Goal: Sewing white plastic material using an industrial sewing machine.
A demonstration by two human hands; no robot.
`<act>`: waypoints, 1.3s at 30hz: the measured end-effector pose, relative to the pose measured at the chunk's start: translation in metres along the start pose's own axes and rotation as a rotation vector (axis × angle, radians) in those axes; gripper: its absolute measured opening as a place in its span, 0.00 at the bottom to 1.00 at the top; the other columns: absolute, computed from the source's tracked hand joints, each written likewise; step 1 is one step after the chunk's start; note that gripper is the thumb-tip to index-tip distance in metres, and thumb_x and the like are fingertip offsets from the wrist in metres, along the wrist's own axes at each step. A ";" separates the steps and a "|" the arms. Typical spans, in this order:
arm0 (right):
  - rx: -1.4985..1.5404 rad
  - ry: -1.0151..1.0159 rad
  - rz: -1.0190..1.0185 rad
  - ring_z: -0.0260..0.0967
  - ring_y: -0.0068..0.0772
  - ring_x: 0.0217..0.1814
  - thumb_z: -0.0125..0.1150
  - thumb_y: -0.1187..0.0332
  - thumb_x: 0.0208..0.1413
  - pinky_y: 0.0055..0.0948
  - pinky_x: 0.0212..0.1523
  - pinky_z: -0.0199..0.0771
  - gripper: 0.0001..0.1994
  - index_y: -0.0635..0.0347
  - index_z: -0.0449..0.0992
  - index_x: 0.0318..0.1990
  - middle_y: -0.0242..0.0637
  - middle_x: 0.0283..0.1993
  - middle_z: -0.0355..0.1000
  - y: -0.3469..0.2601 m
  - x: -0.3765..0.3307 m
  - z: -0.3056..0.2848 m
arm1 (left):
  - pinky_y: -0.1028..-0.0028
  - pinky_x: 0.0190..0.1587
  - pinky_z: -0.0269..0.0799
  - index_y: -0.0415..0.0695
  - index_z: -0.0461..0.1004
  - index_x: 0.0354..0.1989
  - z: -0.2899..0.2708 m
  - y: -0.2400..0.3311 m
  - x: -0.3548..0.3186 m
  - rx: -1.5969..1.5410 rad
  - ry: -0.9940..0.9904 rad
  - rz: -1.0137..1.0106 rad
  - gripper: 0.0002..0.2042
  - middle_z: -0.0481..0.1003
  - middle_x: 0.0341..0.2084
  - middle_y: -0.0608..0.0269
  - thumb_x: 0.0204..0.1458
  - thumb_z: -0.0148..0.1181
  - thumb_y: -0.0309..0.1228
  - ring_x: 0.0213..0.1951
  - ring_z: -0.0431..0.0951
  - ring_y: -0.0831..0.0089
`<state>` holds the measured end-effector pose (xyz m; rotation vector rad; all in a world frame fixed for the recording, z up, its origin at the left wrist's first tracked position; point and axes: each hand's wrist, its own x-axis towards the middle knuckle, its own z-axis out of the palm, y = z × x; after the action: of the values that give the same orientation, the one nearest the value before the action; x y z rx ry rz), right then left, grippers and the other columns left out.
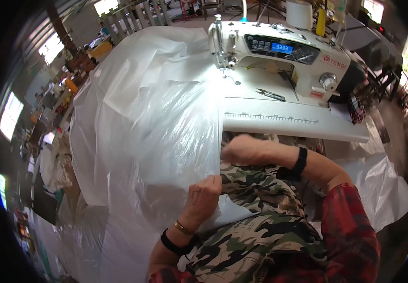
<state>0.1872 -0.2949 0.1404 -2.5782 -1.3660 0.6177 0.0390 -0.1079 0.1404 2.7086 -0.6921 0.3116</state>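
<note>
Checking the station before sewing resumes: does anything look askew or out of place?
Nothing damaged. The clear plastic sheet lies bunched and crumpled beside the sewing machine; both hands, left hand and right hand, grip its edge.

Left hand (204, 195) fingers pinched shut; right hand (242, 149) fisted, forearm bent inward.

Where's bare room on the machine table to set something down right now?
Bare strip of the white table right of the plastic sheet, past its printed ruler. The bed beside the snips is partly free. Left of the needle the sheet covers everything; both hands, left hand and right hand, grip its edge.
</note>
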 end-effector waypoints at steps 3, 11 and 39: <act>-0.137 0.525 0.001 0.74 0.44 0.45 0.57 0.67 0.57 0.38 0.47 0.74 0.06 0.57 0.77 0.38 0.41 0.42 0.75 0.020 -0.009 -0.031 | 0.60 0.29 0.71 0.40 0.68 0.29 0.007 0.005 0.001 -0.023 0.033 -0.027 0.02 0.72 0.27 0.53 0.51 0.53 0.21 0.29 0.77 0.54; -0.141 0.847 0.104 0.64 0.46 0.62 0.61 0.57 0.57 0.41 0.60 0.65 0.16 0.57 0.74 0.47 0.44 0.58 0.69 0.093 0.032 -0.039 | 0.58 0.33 0.71 0.37 0.71 0.49 0.018 0.010 -0.012 -0.184 0.082 -0.133 0.15 0.72 0.31 0.49 0.51 0.57 0.19 0.31 0.76 0.50; -0.046 0.618 0.210 0.52 0.43 0.74 0.53 0.41 0.59 0.50 0.72 0.45 0.35 0.65 0.67 0.62 0.46 0.70 0.60 0.112 0.052 -0.049 | 0.60 0.37 0.73 0.37 0.79 0.33 0.028 -0.056 0.081 -0.371 0.160 -0.111 0.11 0.77 0.27 0.49 0.46 0.48 0.20 0.31 0.78 0.51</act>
<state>0.3185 -0.3140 0.1339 -2.6310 -0.9184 -0.1927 0.1398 -0.1058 0.1229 2.3297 -0.4953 0.3311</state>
